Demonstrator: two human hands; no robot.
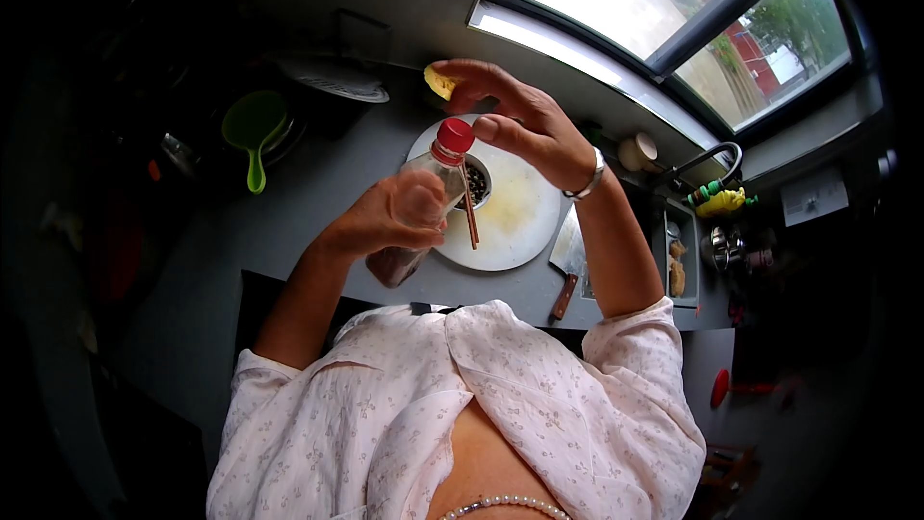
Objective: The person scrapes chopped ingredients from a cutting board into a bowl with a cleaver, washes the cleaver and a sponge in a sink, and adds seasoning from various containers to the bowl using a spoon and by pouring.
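My left hand (380,217) is wrapped round a clear bottle (446,173) with a red cap (455,136) and dark contents low inside. The bottle leans, its cap pointing up and away from me. Beside the cap, my right hand (529,125) has its thumb and fingers apart, the thumb close to the cap; I cannot tell whether they touch. By its fingertips is a yellow piece (440,83), apparently behind them. Beyond the bottle, a bowl (477,183) of dark bits with chopsticks (471,217) stands on a round white cutting board (525,231).
A cleaver (568,260) with a wooden handle lies right of the board. Farther right is a sink (681,294) with a faucet (717,156). A green ladle-like scoop (255,130) lies on the left. A window (664,29) is at the back.
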